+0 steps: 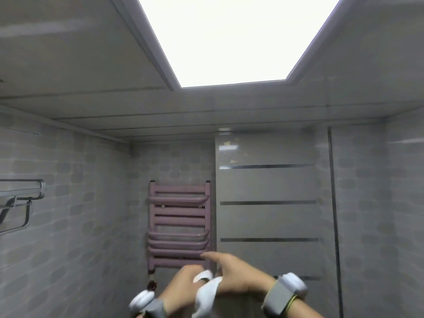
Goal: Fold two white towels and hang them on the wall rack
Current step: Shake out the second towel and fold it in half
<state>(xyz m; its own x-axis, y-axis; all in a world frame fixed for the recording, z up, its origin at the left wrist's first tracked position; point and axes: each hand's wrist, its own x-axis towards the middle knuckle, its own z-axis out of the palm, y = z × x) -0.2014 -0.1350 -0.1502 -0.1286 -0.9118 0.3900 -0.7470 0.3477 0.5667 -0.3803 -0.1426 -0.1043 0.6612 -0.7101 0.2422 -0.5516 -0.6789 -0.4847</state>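
A white towel (206, 294) hangs bunched between my two hands at the bottom centre of the head view. My left hand (181, 288) grips its upper edge with curled fingers. My right hand (234, 274) holds the same edge from the right, its index finger stretched out to the left. Both wrists wear grey bands with white pods. A silver wall rack (21, 198) with a shelf and a bar is mounted on the left wall, far from both hands. No second towel is in view.
A mauve ladder radiator (179, 223) hangs on the far wall just behind my hands, with a red valve (152, 284) below it. A grey panel with dark horizontal strips (268, 203) fills the right. A bright ceiling light (234, 37) is overhead.
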